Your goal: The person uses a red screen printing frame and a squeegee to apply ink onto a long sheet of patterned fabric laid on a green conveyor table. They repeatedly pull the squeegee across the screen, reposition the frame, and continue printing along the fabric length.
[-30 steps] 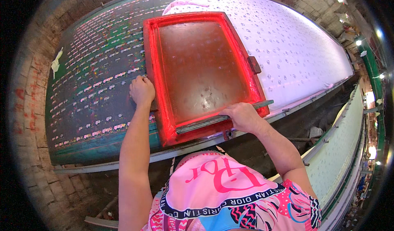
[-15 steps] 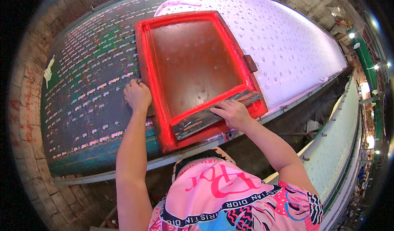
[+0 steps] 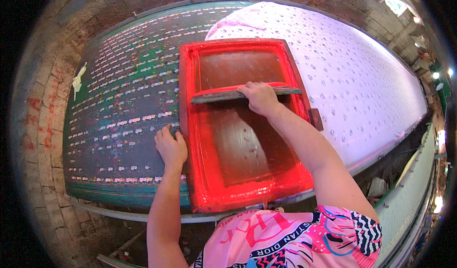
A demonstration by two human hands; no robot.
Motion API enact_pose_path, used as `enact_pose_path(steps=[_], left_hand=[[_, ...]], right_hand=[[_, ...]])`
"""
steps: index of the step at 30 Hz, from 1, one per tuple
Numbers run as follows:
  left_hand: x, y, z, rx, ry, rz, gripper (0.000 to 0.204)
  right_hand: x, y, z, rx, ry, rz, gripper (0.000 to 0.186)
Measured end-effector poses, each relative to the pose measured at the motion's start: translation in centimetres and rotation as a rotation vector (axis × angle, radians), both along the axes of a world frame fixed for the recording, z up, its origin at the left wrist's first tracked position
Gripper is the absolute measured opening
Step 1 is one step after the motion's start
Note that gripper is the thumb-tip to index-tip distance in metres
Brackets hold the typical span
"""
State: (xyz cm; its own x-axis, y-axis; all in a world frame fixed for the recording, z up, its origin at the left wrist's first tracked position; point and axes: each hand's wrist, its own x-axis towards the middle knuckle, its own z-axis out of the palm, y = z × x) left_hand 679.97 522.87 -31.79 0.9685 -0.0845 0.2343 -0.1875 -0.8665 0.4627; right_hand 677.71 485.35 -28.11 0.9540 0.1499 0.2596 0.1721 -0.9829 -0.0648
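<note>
A screen-printing frame (image 3: 184,88), its rails coated in wet red ink, lies across the long printing table. Inside it, the brown mesh (image 3: 235,139) is glossy, with an arm's shadow falling over its lower right. My right hand (image 3: 261,98) is closed on the top edge of a wide squeegee (image 3: 214,96), which spans the frame across its upper half. Beside the frame's left rail, my left hand (image 3: 170,146) has its fingers curled around a small dark block (image 3: 175,130); the palm hides part of it.
White fabric (image 3: 357,87) with small printed motifs covers the table's right side. The dark table surface (image 3: 119,149) on the left carries rows of ink marks. A brown block (image 3: 315,119) juts from the frame's right rail. Another long pale table (image 3: 404,206) stands at the right.
My right hand has pushed the squeegee from the frame's near end to its upper half. My left hand stays at the left rail. The view has shifted, so the frame sits lower.
</note>
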Motion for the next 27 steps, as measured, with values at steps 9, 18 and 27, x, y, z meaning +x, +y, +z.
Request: enact_pose_path(steps=[9,18,27], left_hand=[[-0.1,-0.9,0.9,0.024,-0.062,0.041,0.043],[-0.2,-1.0,1.3,0.039,-0.043,0.053,0.043],[-0.1,-1.0,0.9,0.040,-0.095,0.015,0.043]], right_hand=[[15.2,-6.2,-0.7,-0.047,-0.038,-0.091,0.031],[19.8,-8.4,0.7,-0.040,-0.005,-0.122,0.049],[20.9,-11.7,0.2,-0.041,-0.073,-0.072,0.038]])
